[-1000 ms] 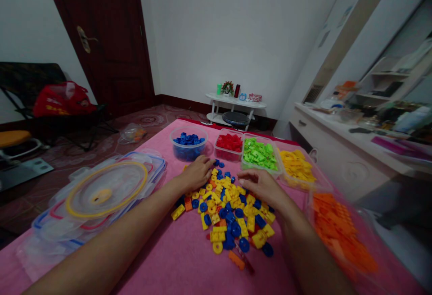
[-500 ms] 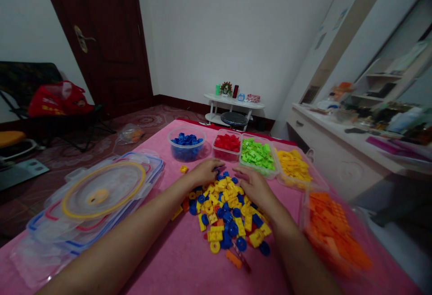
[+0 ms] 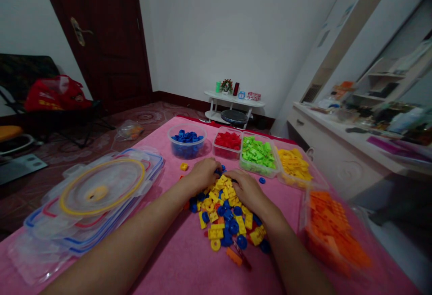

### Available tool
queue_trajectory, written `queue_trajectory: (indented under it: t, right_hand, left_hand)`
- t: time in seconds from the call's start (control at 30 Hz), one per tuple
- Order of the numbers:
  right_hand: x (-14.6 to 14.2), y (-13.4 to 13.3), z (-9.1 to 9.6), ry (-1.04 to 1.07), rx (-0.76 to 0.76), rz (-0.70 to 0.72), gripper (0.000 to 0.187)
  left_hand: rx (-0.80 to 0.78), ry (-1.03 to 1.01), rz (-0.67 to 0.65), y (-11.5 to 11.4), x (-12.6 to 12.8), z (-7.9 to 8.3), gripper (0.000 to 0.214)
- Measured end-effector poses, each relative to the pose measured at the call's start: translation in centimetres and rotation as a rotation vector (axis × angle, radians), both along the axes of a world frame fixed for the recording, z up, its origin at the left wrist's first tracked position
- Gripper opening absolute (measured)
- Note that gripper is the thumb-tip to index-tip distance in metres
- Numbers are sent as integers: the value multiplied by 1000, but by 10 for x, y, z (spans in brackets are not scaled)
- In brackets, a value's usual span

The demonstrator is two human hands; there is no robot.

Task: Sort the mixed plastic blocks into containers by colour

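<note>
yellow and blue plastic pieces (image 3: 227,214), mixed with some orange and red ones, are heaped on a pink cloth (image 3: 189,259). with that heap taken as the centre of the dial, its edge at eleven o'clock is covered by the left hand (image 3: 204,173), whose fingers are curled down beside blue pieces. at one o'clock the heap is covered by the right hand (image 3: 247,189), with its fingers bent over yellow pieces. the two hands are kept apart by a strip of pieces; whether anything is pinched by either cannot be told, since the fingertips are hidden.

farther out, a round tub (image 3: 186,153) of blue bricks is placed at eleven o'clock, a red-filled box (image 3: 226,153) at twelve, a green-filled box (image 3: 256,169) at one, a yellow-filled box (image 3: 293,181) at two and an orange-filled box (image 3: 304,209) at three. clear lids (image 3: 101,191) are stacked at nine. a lone yellow brick (image 3: 184,166) is seen between ten and eleven, and a small blue disc (image 3: 262,180) between one and two. near six o'clock, an orange brick (image 3: 234,256) is laid beside a dark red stick (image 3: 242,256).
</note>
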State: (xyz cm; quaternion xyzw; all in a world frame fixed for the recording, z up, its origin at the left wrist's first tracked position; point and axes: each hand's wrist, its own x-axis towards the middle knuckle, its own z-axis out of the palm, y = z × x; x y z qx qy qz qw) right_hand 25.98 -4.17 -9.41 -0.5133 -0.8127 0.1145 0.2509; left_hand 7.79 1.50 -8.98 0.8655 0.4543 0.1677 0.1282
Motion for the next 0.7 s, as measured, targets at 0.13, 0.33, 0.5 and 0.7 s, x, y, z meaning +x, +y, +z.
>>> queue_trajectory:
  t: [0.13,0.33,0.5,0.7]
  right_hand:
    - [3,3,3,90,11,-87,35]
    - [12,7,5,1,81,-302,23]
    - [1,6,10,-310,-45,-315,23]
    - [-5,5,18,-421,-129,-410,18]
  left_hand:
    - [-97,-229,111,4,-1,3,18]
    - [-1001,-1149,272,11,-1,16,15]
    - [-1286,-1313,264,11,-2,19,21]
    - [-1304,-1280,191,5,-1,21,20]
